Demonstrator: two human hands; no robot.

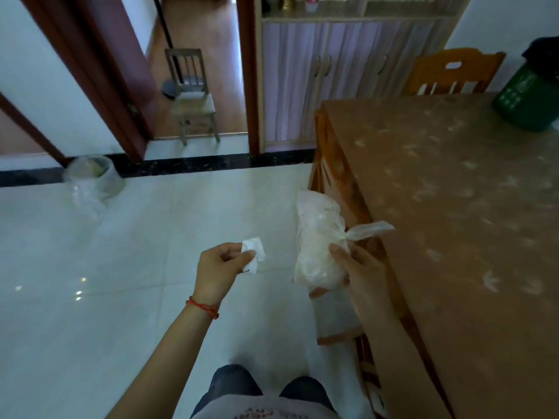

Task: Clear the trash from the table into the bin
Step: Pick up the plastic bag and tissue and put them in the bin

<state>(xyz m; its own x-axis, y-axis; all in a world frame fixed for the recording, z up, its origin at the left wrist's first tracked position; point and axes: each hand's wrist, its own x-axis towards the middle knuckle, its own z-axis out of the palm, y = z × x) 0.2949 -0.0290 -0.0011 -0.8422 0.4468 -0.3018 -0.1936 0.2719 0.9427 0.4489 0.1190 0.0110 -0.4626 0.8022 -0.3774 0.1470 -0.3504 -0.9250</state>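
My left hand (216, 269) pinches a crumpled white tissue (254, 257) over the tiled floor. A knotted, translucent white plastic bag (317, 240) is gripped near its knot by my right hand (361, 272), just off the left edge of the table (453, 192). The bin (95, 178), a grey round one lined with clear plastic, stands on the floor at the far left by the wall, well away from both hands.
A green container (527, 98) with a black top stands at the table's far right corner. An orange wooden chair (453, 71) is behind the table. A small wooden chair (193, 98) sits in the doorway. A cabinet (332, 77) lines the back wall.
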